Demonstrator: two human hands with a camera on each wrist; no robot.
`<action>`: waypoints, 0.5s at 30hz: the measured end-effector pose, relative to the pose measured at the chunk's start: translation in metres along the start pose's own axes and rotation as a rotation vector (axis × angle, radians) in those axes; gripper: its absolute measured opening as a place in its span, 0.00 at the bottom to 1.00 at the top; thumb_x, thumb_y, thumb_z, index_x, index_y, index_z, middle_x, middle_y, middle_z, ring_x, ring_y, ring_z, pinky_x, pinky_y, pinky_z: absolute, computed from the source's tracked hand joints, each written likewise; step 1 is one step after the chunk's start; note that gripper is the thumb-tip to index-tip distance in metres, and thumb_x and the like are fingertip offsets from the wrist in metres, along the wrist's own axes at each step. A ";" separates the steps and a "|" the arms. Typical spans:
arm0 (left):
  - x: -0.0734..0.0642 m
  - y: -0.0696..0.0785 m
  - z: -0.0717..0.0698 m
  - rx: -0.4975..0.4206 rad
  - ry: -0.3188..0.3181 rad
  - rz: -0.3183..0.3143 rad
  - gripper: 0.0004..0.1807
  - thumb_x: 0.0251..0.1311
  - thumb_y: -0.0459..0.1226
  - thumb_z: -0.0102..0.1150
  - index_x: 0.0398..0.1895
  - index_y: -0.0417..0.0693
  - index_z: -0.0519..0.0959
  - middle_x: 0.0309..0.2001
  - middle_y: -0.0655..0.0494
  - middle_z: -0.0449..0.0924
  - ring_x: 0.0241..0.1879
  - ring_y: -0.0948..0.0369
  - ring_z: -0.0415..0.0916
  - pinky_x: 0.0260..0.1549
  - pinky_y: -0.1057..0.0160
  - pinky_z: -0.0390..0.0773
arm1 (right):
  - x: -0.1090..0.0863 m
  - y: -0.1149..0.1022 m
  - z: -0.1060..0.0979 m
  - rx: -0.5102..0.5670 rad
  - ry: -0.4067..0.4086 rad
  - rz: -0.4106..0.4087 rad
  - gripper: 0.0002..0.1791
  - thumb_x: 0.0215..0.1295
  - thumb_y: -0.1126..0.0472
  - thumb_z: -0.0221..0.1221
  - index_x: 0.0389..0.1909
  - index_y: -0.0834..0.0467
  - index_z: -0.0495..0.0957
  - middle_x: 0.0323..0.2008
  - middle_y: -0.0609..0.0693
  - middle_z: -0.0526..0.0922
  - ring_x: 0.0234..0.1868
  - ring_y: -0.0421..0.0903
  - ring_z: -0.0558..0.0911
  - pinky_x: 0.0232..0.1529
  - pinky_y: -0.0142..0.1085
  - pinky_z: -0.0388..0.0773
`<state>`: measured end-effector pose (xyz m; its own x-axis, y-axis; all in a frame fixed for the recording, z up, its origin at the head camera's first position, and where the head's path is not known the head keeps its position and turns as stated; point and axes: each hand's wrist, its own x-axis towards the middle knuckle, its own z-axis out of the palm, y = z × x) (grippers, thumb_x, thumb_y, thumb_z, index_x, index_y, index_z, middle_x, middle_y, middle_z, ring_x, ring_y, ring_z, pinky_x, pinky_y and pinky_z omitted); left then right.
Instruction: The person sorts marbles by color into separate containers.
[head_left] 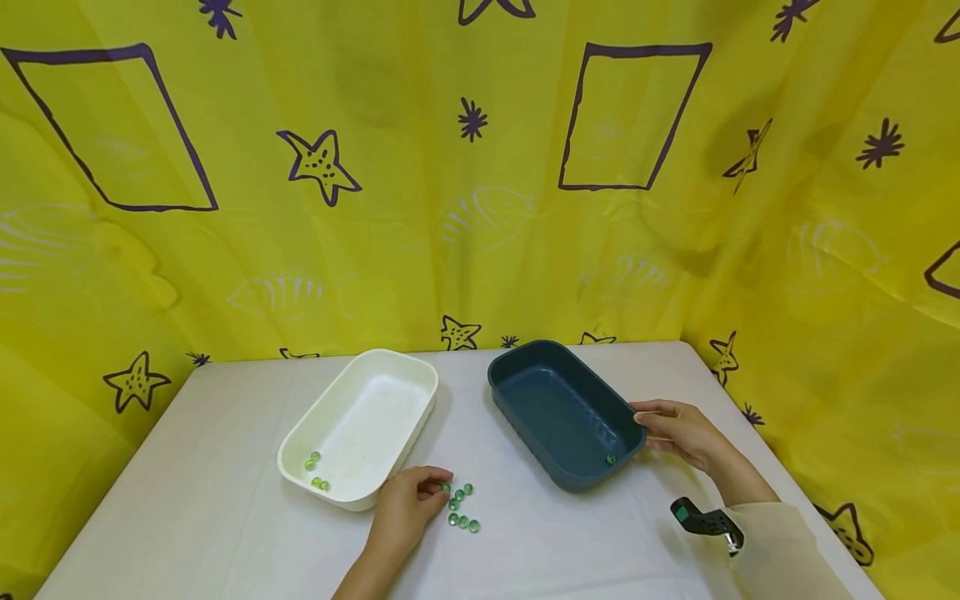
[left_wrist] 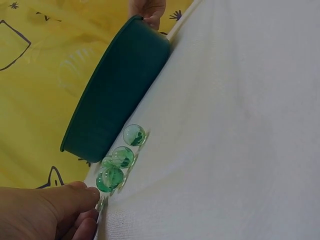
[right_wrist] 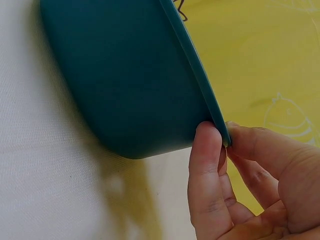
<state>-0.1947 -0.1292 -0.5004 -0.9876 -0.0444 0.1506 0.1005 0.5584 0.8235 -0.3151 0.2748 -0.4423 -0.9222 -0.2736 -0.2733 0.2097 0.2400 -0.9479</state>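
Note:
My left hand is on the cloth beside the white bin, its thumb and index finger pinching a green glass marble. Fingertips partly hide that marble in the left wrist view. Several more green marbles lie just right of the fingertips. My right hand grips the near right corner of the dark teal bin, pinching its rim between thumb and fingers. One marble sits inside the teal bin, near that corner.
A white bin stands on the left, with several yellow-green marbles at its near end. White cloth covers the table. Behind and to the right hangs a yellow patterned curtain. A black device is attached at the right wrist.

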 end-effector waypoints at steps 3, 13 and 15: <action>0.000 0.000 0.000 0.004 0.005 0.004 0.11 0.50 0.27 0.71 0.38 0.45 0.86 0.30 0.60 0.82 0.31 0.68 0.76 0.31 0.73 0.81 | 0.000 0.000 0.000 0.008 -0.007 0.001 0.21 0.71 0.61 0.58 0.60 0.67 0.75 0.40 0.42 0.84 0.37 0.39 0.84 0.43 0.33 0.86; 0.001 0.001 0.001 0.014 0.015 0.000 0.10 0.52 0.28 0.70 0.38 0.47 0.86 0.33 0.58 0.84 0.33 0.67 0.79 0.33 0.72 0.82 | 0.000 -0.001 0.000 0.012 -0.005 0.007 0.19 0.70 0.61 0.59 0.58 0.65 0.77 0.40 0.42 0.84 0.37 0.39 0.85 0.44 0.34 0.86; 0.001 0.001 0.001 0.010 0.016 -0.003 0.10 0.52 0.28 0.69 0.38 0.47 0.86 0.34 0.58 0.84 0.33 0.67 0.79 0.33 0.72 0.82 | -0.001 -0.001 0.000 0.016 -0.006 0.010 0.18 0.70 0.61 0.59 0.58 0.64 0.78 0.39 0.42 0.85 0.37 0.39 0.85 0.43 0.34 0.86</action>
<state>-0.1960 -0.1278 -0.4999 -0.9858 -0.0595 0.1567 0.0959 0.5667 0.8183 -0.3149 0.2752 -0.4414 -0.9182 -0.2768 -0.2834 0.2237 0.2282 -0.9476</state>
